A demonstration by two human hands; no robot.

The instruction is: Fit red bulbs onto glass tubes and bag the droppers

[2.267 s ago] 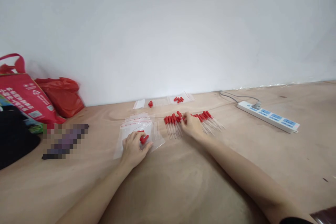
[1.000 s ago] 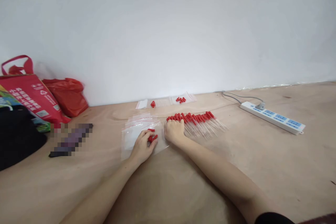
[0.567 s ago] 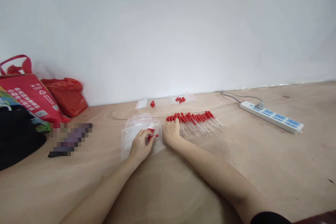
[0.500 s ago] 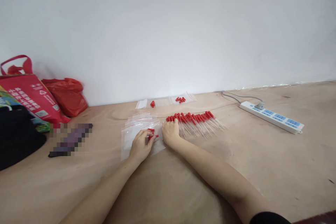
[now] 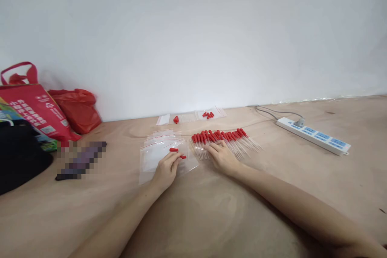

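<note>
Clear zip bags with red seal lines (image 5: 148, 163) lie overlapped in front of me. Over them my left hand (image 5: 165, 169) is closed, pinching a red-capped dropper (image 5: 183, 157). Just above its fingers, another red rubber bulb (image 5: 173, 150) rests on the top bag. To the right, several clear droppers with red bulbs (image 5: 228, 136) form a row, bulbs toward the wall and thin tips toward me. My right hand (image 5: 222, 157) reaches over the row's near side with its fingers apart; nothing is visibly gripped in it.
Near the wall lie a bag of loose red bulbs (image 5: 208, 115), more red bulbs (image 5: 176, 119) beside clear tubes, and a small white packet (image 5: 163, 119). A power strip (image 5: 313, 135) is at right. Red bags (image 5: 75, 109), a black item (image 5: 21, 157) and a blurred dark object (image 5: 83, 161) stand left.
My right hand has moved right, away from the bags, onto the middle of the dropper row, and its fingers have spread. My left hand has shifted slightly, uncovering the red bulb on the bag.
</note>
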